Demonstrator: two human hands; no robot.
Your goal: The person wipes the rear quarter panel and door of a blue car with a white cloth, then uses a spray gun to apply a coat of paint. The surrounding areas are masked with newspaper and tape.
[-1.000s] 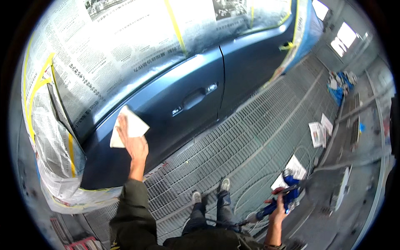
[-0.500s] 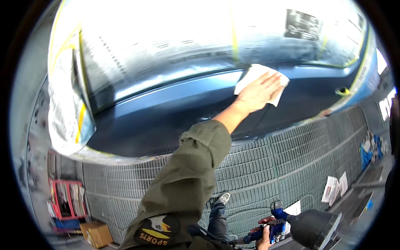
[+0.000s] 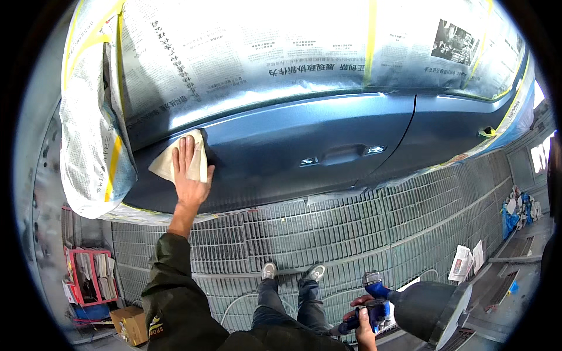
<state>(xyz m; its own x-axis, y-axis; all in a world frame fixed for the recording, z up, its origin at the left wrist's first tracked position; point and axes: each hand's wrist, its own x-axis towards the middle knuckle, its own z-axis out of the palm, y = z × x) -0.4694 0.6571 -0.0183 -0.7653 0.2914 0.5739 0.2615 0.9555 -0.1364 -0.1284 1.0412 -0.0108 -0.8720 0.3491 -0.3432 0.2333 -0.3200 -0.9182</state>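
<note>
One cloth [image 3: 164,165] is held flat on the door [image 3: 263,149], toward its left end, under the outstretched left hand [image 3: 191,180]; one spray gun [image 3: 381,309] is clasped by the right hand [image 3: 365,329], lower right.

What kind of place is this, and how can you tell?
It looks like a car painting workshop. Newspaper and yellow tape cover the car above its blue door, the right hand holds a spray gun, and the floor is slatted.
</note>
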